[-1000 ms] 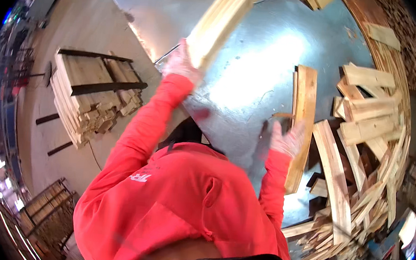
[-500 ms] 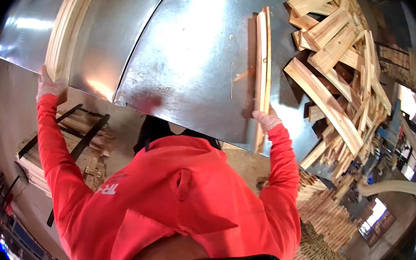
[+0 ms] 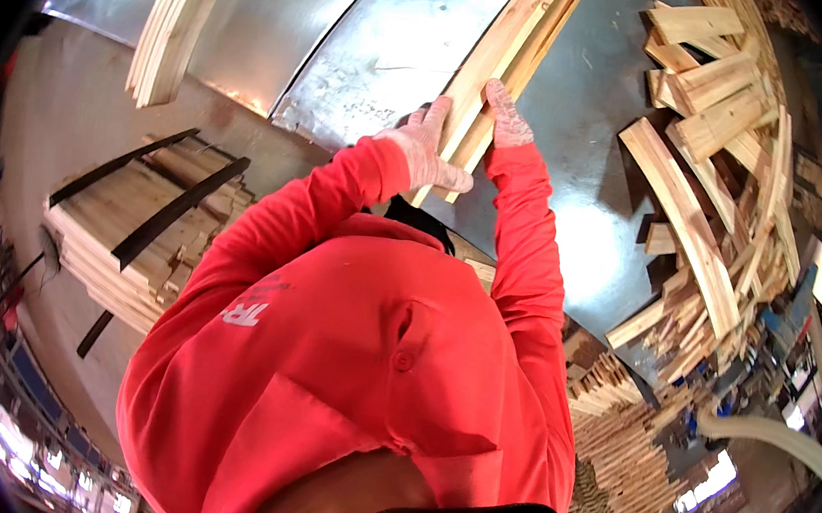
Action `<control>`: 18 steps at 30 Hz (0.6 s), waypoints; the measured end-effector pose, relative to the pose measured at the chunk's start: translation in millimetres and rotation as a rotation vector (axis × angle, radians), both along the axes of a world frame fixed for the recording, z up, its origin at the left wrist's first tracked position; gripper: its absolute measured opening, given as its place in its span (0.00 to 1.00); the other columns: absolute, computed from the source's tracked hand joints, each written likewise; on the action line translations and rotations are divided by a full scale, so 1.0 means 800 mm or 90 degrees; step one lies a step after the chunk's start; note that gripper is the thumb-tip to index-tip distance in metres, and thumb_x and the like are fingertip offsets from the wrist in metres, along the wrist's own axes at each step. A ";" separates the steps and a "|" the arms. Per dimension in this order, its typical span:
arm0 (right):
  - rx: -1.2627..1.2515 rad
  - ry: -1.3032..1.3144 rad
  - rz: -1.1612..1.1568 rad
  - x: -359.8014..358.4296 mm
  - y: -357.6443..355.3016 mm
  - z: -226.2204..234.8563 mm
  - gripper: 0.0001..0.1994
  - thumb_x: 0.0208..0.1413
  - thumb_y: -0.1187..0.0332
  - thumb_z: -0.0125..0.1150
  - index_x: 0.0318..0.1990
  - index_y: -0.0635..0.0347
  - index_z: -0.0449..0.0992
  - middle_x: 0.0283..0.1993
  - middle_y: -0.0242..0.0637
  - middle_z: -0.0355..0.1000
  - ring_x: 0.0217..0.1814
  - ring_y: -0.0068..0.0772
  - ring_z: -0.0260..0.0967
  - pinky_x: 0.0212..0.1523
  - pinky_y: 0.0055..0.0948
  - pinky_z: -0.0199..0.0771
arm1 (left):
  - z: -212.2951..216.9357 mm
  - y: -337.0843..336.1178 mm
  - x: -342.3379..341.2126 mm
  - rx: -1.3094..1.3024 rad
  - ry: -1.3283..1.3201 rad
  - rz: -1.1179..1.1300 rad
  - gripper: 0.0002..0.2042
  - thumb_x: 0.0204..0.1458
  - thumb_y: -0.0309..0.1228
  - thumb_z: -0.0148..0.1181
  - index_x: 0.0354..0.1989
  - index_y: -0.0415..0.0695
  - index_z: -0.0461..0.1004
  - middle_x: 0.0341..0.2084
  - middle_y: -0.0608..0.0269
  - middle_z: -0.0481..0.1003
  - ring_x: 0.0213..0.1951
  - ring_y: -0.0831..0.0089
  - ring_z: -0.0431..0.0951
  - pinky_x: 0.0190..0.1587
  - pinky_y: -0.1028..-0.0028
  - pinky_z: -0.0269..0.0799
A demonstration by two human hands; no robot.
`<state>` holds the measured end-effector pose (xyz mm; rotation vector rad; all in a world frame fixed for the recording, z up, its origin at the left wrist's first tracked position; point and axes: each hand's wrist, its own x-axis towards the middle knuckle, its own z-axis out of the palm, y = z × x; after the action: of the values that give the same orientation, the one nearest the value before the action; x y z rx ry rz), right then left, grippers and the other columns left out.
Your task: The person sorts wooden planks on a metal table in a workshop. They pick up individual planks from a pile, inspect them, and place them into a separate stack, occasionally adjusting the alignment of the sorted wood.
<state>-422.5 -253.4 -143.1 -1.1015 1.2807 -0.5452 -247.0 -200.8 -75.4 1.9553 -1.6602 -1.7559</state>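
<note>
Two long, pale wooden boards (image 3: 503, 56) lie side by side between my hands. Their near ends point toward me, and the far ends run out of the picture at the top. My left hand (image 3: 427, 147), in a thin pale glove, clasps the left side, its thumb across the boards near their close end. Against the right side presses my right hand (image 3: 507, 119), gloved too, its fingers along the right-hand board's edge. Beneath them is the shiny metal tabletop (image 3: 569, 104).
On the table's left stands a row of long boards (image 3: 181, 27). Short wood pieces (image 3: 721, 118) are heaped at the right. Stacked boards (image 3: 122, 229) with dark bars sit below on the left. More stacked timber (image 3: 625, 445) is at the lower right.
My left hand has left the row of boards at the left and come over to the two boards. These have moved left and now slant. My right hand has moved up and left with them.
</note>
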 end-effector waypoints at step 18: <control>0.070 -0.045 0.034 -0.209 -0.044 -0.004 0.14 0.52 0.66 0.65 0.42 0.66 0.75 0.41 0.37 0.75 0.39 0.25 0.71 0.39 0.24 0.71 | -0.116 0.020 0.075 0.047 0.610 0.384 0.28 0.52 0.44 0.61 0.57 0.39 0.67 0.49 0.57 0.74 0.49 0.67 0.74 0.54 0.68 0.69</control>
<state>-589.8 -288.4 -146.4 -1.0136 1.2025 -0.4656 -187.3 -184.7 -167.9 1.0836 -0.6168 -1.9666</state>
